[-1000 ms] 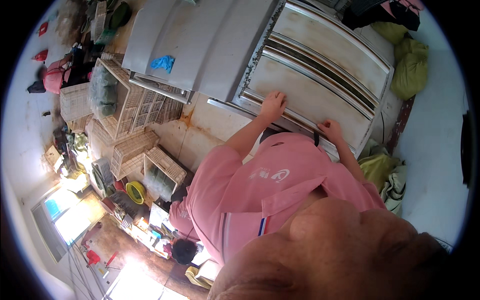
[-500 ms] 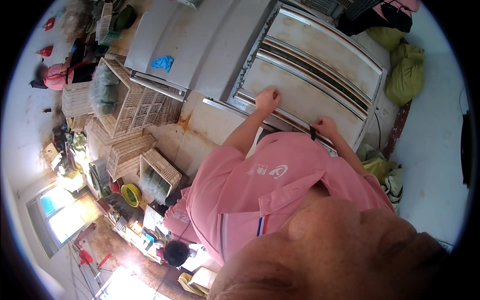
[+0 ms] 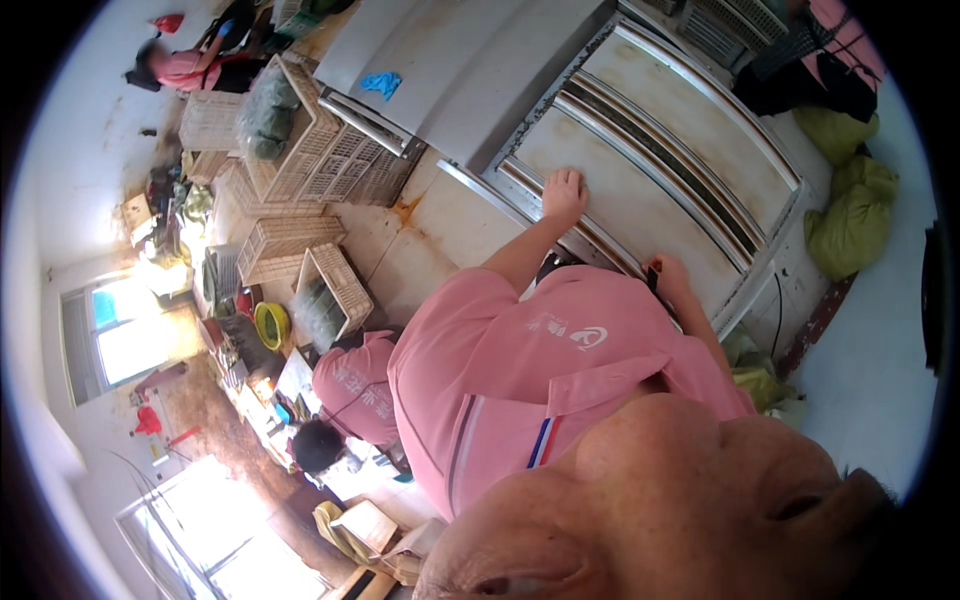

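Observation:
My left hand (image 3: 565, 196) is closed with curled fingers at the near metal rail of a large pale panelled surface (image 3: 630, 185). Whatever those fingers hold, if anything, is hidden. Further right along the same edge, my right hand (image 3: 672, 276) is also closed, close against my body. A small dark strip (image 3: 652, 279) shows at its fingers; its kind cannot be made out. Metal rails (image 3: 650, 150) run across the stained panels. Left of them stands a grey metal housing (image 3: 450, 75), with a crumpled blue glove-like item (image 3: 381, 84) on top.
White slatted crates (image 3: 310, 150) are stacked at left, one with plastic-wrapped green bundles (image 3: 270, 120). A person in pink (image 3: 360, 390) bends over a bench at lower left. Another person (image 3: 195, 70) is at far upper left. Green sacks (image 3: 850, 220) lie along the right wall.
The whole view has turned and shifted, so the surroundings sit elsewhere in the picture. Both hands stay closed at the near edge. More of the bending person shows.

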Tool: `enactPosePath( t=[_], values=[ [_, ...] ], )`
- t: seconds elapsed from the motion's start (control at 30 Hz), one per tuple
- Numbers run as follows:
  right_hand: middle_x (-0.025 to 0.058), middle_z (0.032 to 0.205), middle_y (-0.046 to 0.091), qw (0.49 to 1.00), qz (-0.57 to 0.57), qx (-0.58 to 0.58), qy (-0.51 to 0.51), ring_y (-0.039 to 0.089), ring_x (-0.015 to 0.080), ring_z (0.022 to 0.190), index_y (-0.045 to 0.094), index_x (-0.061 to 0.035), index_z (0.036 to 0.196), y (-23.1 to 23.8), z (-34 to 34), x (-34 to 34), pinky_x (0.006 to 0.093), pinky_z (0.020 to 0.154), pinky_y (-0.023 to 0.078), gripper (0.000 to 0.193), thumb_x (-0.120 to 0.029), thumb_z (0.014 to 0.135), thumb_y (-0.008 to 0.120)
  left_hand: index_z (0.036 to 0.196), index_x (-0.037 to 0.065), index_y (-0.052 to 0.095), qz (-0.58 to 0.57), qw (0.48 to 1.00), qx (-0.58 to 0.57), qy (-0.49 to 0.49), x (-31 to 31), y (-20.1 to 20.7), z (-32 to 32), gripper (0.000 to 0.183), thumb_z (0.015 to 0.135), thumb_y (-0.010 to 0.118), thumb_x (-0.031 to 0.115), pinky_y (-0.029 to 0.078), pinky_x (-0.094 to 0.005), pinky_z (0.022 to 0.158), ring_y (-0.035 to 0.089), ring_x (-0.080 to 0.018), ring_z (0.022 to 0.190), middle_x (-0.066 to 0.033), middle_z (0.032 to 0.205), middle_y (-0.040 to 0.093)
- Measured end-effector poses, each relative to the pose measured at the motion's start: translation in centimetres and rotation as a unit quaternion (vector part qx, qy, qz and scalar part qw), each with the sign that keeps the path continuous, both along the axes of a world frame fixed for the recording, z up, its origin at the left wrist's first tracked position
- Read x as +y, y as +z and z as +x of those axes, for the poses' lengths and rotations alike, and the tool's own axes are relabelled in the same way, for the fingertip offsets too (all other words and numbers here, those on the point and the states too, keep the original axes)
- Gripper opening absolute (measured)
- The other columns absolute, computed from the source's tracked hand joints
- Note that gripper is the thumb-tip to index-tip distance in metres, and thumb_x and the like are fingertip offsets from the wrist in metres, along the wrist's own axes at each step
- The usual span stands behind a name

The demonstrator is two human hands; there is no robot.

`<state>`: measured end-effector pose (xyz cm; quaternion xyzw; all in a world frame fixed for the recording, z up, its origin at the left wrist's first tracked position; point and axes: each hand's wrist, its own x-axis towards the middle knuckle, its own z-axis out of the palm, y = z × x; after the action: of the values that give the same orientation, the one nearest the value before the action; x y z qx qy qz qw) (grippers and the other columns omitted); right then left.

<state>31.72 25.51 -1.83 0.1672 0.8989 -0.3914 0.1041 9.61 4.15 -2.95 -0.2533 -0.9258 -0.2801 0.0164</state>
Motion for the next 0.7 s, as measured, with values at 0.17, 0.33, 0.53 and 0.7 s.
enactPosePath(
  t=[0.17, 0.33, 0.53, 0.7],
  values=[
    [0.0169, 0.076, 0.069, 0.999, 0.037, -0.012, -0.027, 0.067, 0.0332, 0.073, 0.068, -0.0027, 0.082, 1.3, 2.4, 0.5, 0.0423, 0.067, 0.051, 0.026, -0.028, 0.082, 0.076, 0.109, 0.008, 0.060, 0.006, 0.999, 0.022, 0.024, 0.6, -0.1, 3.2, 0.031, 0.081, 0.065, 0.019, 0.037, -0.0478, 0.097, 0.049, -0.0347, 0.111, -0.0135, 0.115, 0.055],
    [0.0141, 0.073, 0.070, 0.993, -0.062, -0.058, -0.087, 0.069, 0.0285, 0.070, 0.069, 0.0015, 0.084, 0.6, 3.3, 1.5, 0.0400, 0.064, 0.052, 0.031, -0.029, 0.082, 0.072, 0.110, 0.008, 0.059, 0.042, 0.997, 0.033, 0.055, 1.2, -0.4, 3.9, 0.030, 0.083, 0.066, 0.021, 0.037, -0.0470, 0.098, 0.047, -0.0347, 0.112, -0.0135, 0.116, 0.054],
    [0.0117, 0.066, 0.066, 0.987, -0.105, -0.044, -0.112, 0.065, 0.0201, 0.062, 0.070, 0.0057, 0.083, -0.4, 3.7, 1.8, 0.0354, 0.060, 0.050, 0.031, -0.025, 0.083, 0.071, 0.107, 0.008, 0.059, 0.022, 0.997, 0.016, 0.078, 1.9, 0.0, 4.1, 0.028, 0.085, 0.067, 0.023, 0.037, -0.0466, 0.098, 0.048, -0.0342, 0.111, -0.0126, 0.114, 0.055],
    [0.0151, 0.069, 0.068, 0.980, -0.156, -0.044, -0.116, 0.067, 0.0214, 0.064, 0.071, 0.0071, 0.085, -3.9, 4.3, 2.6, 0.0356, 0.064, 0.051, 0.034, -0.027, 0.080, 0.072, 0.107, 0.010, 0.060, 0.007, 0.994, 0.052, 0.097, 2.1, 0.0, 4.4, 0.027, 0.086, 0.066, 0.025, 0.037, -0.0449, 0.097, 0.049, -0.0331, 0.110, -0.0110, 0.111, 0.056]
  ],
)
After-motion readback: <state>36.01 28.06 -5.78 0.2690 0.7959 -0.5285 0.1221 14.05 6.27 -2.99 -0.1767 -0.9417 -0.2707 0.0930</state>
